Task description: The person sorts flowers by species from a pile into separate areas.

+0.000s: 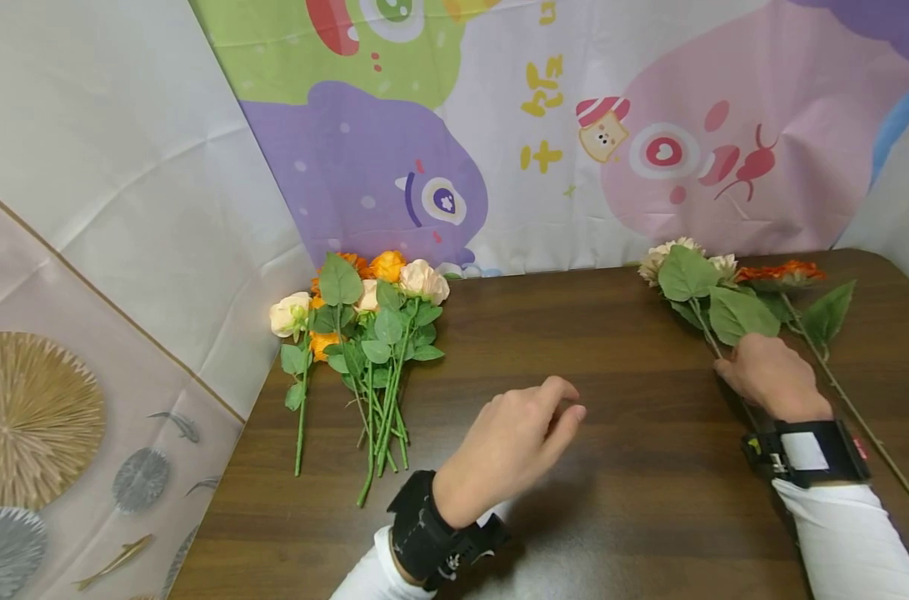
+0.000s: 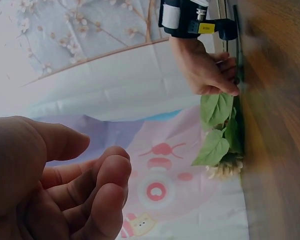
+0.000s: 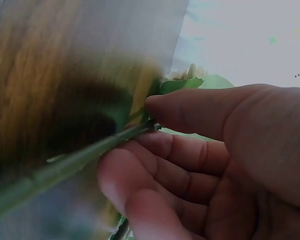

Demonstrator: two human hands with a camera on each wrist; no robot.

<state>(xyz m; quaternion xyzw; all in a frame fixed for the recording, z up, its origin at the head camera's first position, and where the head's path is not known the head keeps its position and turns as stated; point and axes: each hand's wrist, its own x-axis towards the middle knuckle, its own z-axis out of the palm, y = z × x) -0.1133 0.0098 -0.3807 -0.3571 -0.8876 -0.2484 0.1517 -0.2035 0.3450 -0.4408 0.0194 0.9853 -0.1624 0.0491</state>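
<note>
My right hand [image 1: 772, 379] is at the right side of the table, thumb and fingers closed round the green stem [image 3: 70, 167] of a cream flower [image 1: 667, 257] with broad leaves [image 1: 742, 312]. The flower head points toward the back edge. Beside this hand lies an orange-red flower [image 1: 787, 273], its long stem [image 1: 866, 437] slanting toward the front right. My left hand [image 1: 502, 437] hovers over the middle of the table, fingers loosely bent and nothing in them. In the left wrist view, a gap shows between its thumb and fingertips [image 2: 112, 170].
A bunch of orange and cream roses [image 1: 424, 282] lies at the back left, green stems [image 1: 385, 425] toward the front. One cream rose [image 1: 291, 315] lies apart on its left. Behind the brown table [image 1: 559, 333] hangs a cartoon-printed cloth [image 1: 544, 217].
</note>
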